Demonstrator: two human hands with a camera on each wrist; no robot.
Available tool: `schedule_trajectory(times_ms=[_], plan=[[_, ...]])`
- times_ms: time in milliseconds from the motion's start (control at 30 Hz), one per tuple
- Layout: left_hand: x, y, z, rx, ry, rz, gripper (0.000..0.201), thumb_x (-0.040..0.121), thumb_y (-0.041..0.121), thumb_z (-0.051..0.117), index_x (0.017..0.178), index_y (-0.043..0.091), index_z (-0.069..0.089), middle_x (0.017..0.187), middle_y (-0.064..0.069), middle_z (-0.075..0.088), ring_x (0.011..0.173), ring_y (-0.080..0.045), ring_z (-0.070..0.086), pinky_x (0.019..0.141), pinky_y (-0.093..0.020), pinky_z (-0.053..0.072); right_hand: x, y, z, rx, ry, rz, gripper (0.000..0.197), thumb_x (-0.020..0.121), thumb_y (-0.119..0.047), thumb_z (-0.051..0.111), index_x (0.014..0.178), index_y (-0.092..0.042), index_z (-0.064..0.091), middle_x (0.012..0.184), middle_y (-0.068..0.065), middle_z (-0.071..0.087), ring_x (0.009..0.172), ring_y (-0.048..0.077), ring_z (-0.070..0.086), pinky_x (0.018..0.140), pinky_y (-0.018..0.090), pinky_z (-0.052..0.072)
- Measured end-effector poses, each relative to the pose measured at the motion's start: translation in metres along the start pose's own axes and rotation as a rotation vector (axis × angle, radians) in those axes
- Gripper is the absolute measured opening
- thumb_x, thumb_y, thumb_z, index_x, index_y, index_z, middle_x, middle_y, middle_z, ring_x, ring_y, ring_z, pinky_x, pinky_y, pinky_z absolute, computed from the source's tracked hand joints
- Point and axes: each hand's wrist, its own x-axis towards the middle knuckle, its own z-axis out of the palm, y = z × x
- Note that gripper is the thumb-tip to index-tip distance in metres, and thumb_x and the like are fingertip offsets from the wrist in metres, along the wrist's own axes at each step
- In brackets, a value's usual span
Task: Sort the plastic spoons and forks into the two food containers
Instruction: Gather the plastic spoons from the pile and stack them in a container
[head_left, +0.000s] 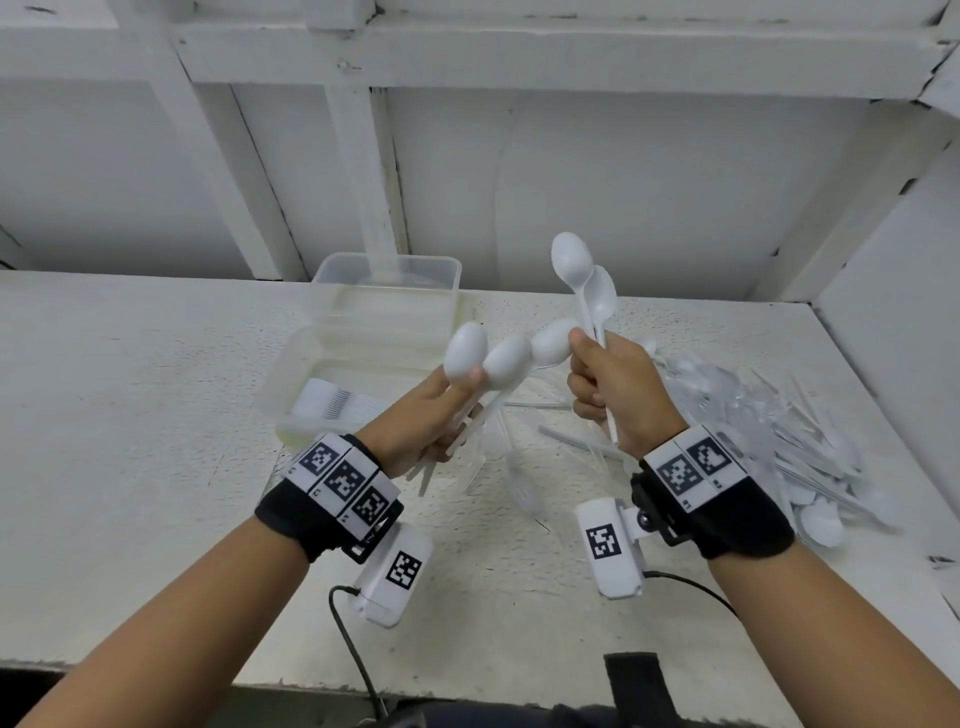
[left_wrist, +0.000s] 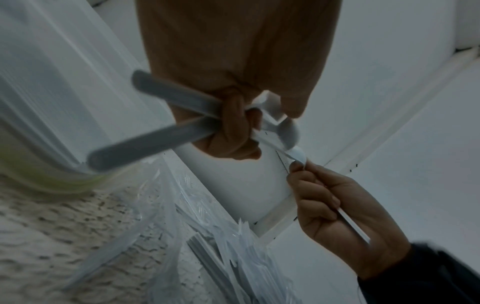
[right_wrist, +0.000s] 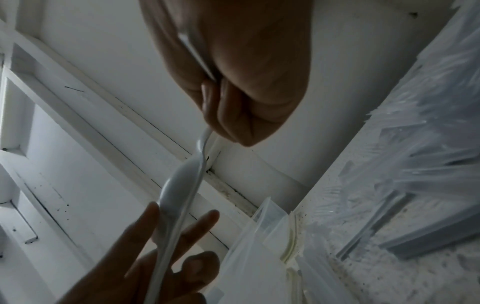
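Observation:
My left hand (head_left: 441, 405) is raised above the table and grips a fan of white plastic spoons (head_left: 506, 359) by their handles, bowls pointing up. My right hand (head_left: 605, 382) grips two more spoons (head_left: 571, 257) upright, and its thumb touches the rightmost bowl of the left hand's fan. The near clear container (head_left: 280, 384) holds a row of white forks (head_left: 332, 402). The far clear container (head_left: 387, 270) looks empty. In the left wrist view, curled fingers (left_wrist: 233, 127) clamp the crossed handles (left_wrist: 155, 144). From the right wrist, a spoon (right_wrist: 182, 185) runs from the right hand down to the left hand's fingers (right_wrist: 145, 236).
A loose pile of clear and white plastic cutlery (head_left: 779, 415) covers the table's right side, with a few pieces (head_left: 524, 488) lying between my wrists. A white framed wall (head_left: 623, 182) rises behind the table and a side wall (head_left: 909, 312) closes the right.

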Motion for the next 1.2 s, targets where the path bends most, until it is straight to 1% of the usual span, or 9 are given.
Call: schedule_trajectory(times_ms=[133, 267, 467, 667, 800, 900, 1033, 1133, 1200], plan=[[0.005, -0.001, -0.002, -0.096, 0.058, 0.006, 0.037, 0.097, 0.045, 0.035, 0.109, 0.014, 0.050, 0.054, 0.008, 0.047, 0.041, -0.007, 0.032, 0.043, -0.022, 0.026, -0.003, -0.005, 0.004, 0.004, -0.105, -0.020, 0.026, 0.100, -0.018, 0.038, 0.074, -0.014, 0.041, 0.058, -0.004, 0.035, 0.038, 0.004, 0.024, 0.036, 0.017, 0.020], [0.006, 0.004, 0.004, -0.044, 0.004, -0.011, 0.043, 0.097, 0.049, 0.031, 0.099, 0.018, 0.059, 0.061, 0.002, 0.042, 0.048, -0.010, 0.036, 0.046, -0.023, 0.031, -0.005, -0.004, 0.015, -0.051, -0.204, -0.019, 0.021, 0.101, -0.019, 0.037, 0.082, -0.015, 0.046, 0.058, -0.005, 0.037, 0.038, 0.004, 0.025, 0.037, 0.017, 0.021], [0.006, 0.012, 0.012, -0.120, -0.093, 0.008, 0.067, 0.088, 0.066, 0.012, 0.087, 0.013, 0.054, 0.057, 0.003, 0.029, 0.046, -0.009, 0.022, 0.044, -0.022, 0.018, -0.001, 0.002, 0.024, -0.222, -0.107, -0.099, 0.008, 0.100, -0.021, 0.039, 0.094, -0.021, 0.045, 0.063, -0.003, 0.040, 0.040, 0.004, 0.029, 0.037, 0.017, 0.025], [0.004, 0.013, 0.014, -0.048, -0.111, 0.009, 0.062, 0.075, 0.072, 0.024, 0.078, 0.014, 0.046, 0.057, 0.002, 0.027, 0.047, -0.010, 0.021, 0.046, -0.023, 0.018, -0.002, 0.001, 0.029, -0.150, -0.114, -0.059, 0.017, 0.100, -0.017, 0.040, 0.086, -0.016, 0.048, 0.060, -0.003, 0.036, 0.040, 0.005, 0.027, 0.038, 0.018, 0.022], [0.004, 0.010, 0.013, -0.042, -0.143, -0.034, 0.060, 0.089, 0.065, 0.017, 0.094, 0.013, 0.046, 0.053, 0.001, 0.032, 0.044, -0.011, 0.030, 0.044, -0.021, 0.026, -0.002, 0.000, 0.031, -0.160, -0.161, -0.063, 0.011, 0.099, -0.015, 0.040, 0.090, -0.013, 0.046, 0.060, -0.002, 0.036, 0.041, 0.006, 0.026, 0.038, 0.018, 0.021], [0.004, 0.010, 0.015, -0.083, -0.178, -0.073, 0.061, 0.091, 0.064, 0.010, 0.105, 0.015, 0.043, 0.049, 0.000, 0.040, 0.043, -0.013, 0.040, 0.043, -0.021, 0.034, -0.004, 0.000, 0.034, -0.283, -0.159, -0.112, 0.010, 0.099, -0.016, 0.042, 0.098, -0.012, 0.051, 0.058, -0.004, 0.039, 0.038, 0.004, 0.029, 0.037, 0.017, 0.023], [0.001, 0.014, 0.017, -0.102, -0.221, -0.087, 0.070, 0.090, 0.066, 0.012, 0.115, 0.010, 0.046, 0.047, 0.001, 0.037, 0.040, -0.012, 0.037, 0.042, -0.021, 0.037, -0.008, 0.000, 0.037, -0.427, -0.122, -0.209, 0.021, 0.098, -0.014, 0.043, 0.113, -0.007, 0.056, 0.064, -0.010, 0.047, 0.037, -0.004, 0.046, 0.039, 0.009, 0.030], [-0.001, 0.016, 0.018, -0.079, -0.204, -0.055, 0.066, 0.091, 0.062, 0.020, 0.114, 0.008, 0.050, 0.045, 0.003, 0.033, 0.039, -0.011, 0.035, 0.044, -0.021, 0.038, -0.009, 0.001, 0.035, -0.484, -0.126, -0.257, 0.022, 0.098, -0.012, 0.045, 0.115, -0.005, 0.056, 0.074, -0.011, 0.051, 0.047, -0.016, 0.050, 0.043, 0.004, 0.036], [-0.002, 0.016, 0.019, -0.107, -0.209, -0.054, 0.063, 0.091, 0.060, 0.024, 0.109, 0.007, 0.051, 0.044, 0.003, 0.030, 0.038, -0.011, 0.032, 0.042, -0.021, 0.036, -0.009, 0.003, 0.034, -0.476, -0.122, -0.245, 0.016, 0.098, -0.014, 0.045, 0.107, -0.011, 0.058, 0.070, -0.012, 0.051, 0.046, -0.011, 0.051, 0.043, 0.005, 0.036]])
